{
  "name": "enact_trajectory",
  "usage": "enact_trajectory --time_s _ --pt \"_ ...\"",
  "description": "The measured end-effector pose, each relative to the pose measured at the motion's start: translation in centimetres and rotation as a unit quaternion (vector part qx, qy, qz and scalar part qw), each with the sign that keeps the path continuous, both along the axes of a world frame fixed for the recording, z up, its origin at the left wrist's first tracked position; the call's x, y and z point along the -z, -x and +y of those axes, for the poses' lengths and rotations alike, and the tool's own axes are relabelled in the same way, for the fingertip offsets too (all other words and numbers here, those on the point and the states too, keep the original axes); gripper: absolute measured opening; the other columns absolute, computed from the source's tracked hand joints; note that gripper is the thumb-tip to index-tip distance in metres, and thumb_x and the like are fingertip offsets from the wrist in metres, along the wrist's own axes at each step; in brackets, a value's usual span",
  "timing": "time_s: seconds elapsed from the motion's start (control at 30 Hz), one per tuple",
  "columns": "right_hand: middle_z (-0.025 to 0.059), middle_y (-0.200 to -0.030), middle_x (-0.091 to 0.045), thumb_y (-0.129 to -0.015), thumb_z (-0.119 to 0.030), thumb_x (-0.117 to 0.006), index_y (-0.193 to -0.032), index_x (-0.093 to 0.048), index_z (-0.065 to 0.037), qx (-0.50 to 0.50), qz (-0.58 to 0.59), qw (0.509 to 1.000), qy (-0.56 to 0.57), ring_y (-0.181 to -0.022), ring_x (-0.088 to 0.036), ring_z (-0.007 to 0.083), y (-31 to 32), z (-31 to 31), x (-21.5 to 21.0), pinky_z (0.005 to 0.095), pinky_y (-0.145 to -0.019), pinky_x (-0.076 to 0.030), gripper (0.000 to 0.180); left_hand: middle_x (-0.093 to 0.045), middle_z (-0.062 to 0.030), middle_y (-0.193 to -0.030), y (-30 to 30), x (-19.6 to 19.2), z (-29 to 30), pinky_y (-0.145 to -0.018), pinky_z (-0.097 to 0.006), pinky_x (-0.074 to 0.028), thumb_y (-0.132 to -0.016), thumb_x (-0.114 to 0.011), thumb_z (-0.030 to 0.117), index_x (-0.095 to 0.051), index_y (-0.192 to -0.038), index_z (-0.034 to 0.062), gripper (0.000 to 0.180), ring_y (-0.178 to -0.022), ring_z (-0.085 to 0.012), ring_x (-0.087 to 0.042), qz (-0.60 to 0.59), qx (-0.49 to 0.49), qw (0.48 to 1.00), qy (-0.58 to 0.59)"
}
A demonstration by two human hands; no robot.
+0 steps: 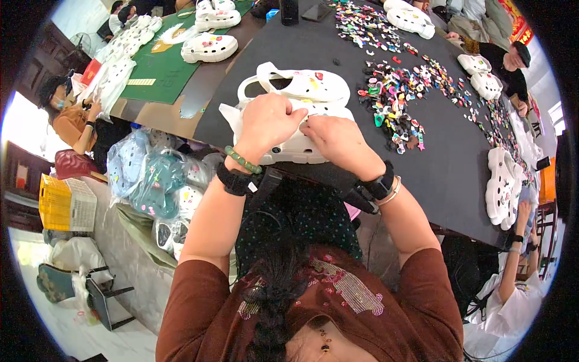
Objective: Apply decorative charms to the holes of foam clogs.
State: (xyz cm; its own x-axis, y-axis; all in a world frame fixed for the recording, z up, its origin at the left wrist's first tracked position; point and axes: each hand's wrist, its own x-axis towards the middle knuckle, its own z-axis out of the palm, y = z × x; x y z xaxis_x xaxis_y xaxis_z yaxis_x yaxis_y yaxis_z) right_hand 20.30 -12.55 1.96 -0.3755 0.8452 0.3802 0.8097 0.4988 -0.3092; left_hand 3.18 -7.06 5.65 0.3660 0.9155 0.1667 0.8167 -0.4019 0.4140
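Observation:
A pair of white foam clogs lies on the dark table directly in front of me. On the farther clog (329,86) there are small red and yellow charms. The nearer clog (292,155) is mostly covered by my hands. My left hand (270,120) is closed over its upper, thumb pointing right. Beside that thumb, my right hand (339,139) is pinched against the top of the same clog. Whatever sits between the right fingertips is hidden. A wristband is on each wrist, and a green bead bracelet (243,160) is on the left.
Loose colourful charms (392,90) spread over the table to the right. More white clogs (209,47) stand at the far left, with others (503,188) at the right edge. Bagged clogs (148,175) are piled beside me on the left. People sit around the table.

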Motion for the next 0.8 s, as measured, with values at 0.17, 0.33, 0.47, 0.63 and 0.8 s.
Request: enact_trajectory --time_s 0.17,0.33,0.47,0.63,0.8 --pt "0.0123 -0.081 -0.066 -0.094 -0.026 -0.055 -0.09 -0.06 -0.007 -0.018 0.023 0.999 -0.016 -0.076 -0.066 0.0326 -0.3 -0.6 -0.1 0.0445 -0.066 -0.052 0.02 -0.065 -0.0168 -0.065 -0.1 -0.3 0.0 -0.064 -0.044 -0.052 -0.079 -0.069 0.041 -0.073 -0.069 0.0051 0.038 -0.068 -0.0349 -0.066 0.008 0.002 1.0 0.009" --pt "0.0111 -0.082 -0.064 -0.092 -0.023 -0.059 -0.088 -0.058 -0.006 -0.041 -0.009 0.999 -0.022 -0.079 -0.064 0.0335 -0.4 -1.0 -0.8 0.0434 -0.068 -0.052 0.017 -0.063 -0.0186 -0.064 0.0 0.0 0.5 -0.063 -0.044 -0.05 -0.08 -0.07 0.042 -0.07 -0.066 0.0036 0.041 -0.065 -0.0353 -0.064 -0.003 -0.001 1.0 0.01" --pt "0.0136 -0.085 -0.064 -0.092 -0.016 -0.059 -0.093 -0.059 -0.004 -0.099 0.069 0.991 -0.052 -0.08 -0.064 0.0322 -1.2 -2.3 0.5 0.0401 -0.072 -0.051 0.013 -0.062 -0.0196 -0.061 -0.1 -0.2 0.9 -0.061 -0.043 -0.049 -0.081 -0.07 0.043 -0.068 -0.064 0.0026 0.044 -0.063 -0.0351 -0.063 0.007 0.004 1.0 0.007" --pt "0.0084 -0.085 -0.065 -0.102 -0.021 -0.05 -0.1 -0.06 0.0 -0.06 0.352 0.904 0.235 -0.08 -0.064 0.0182 -3.8 -3.7 0.3 0.0325 -0.071 -0.051 0.023 -0.062 -0.0187 -0.062 0.0 -0.6 0.9 -0.061 -0.043 -0.049 -0.081 -0.069 0.044 -0.068 -0.064 0.0026 0.045 -0.062 -0.0345 -0.063 0.014 -0.001 1.0 0.022" --pt "0.0035 -0.088 -0.065 -0.106 -0.026 -0.041 -0.104 -0.061 -0.002 -0.066 0.516 0.782 0.344 -0.078 -0.061 0.0127 -5.7 -3.6 1.2 0.027 -0.073 -0.049 0.031 -0.063 -0.0183 -0.064 0.3 -0.3 1.2 -0.061 -0.043 -0.048 -0.083 -0.067 0.046 -0.069 -0.068 0.0021 0.046 -0.063 -0.0329 -0.063 0.012 0.01 1.0 0.014"
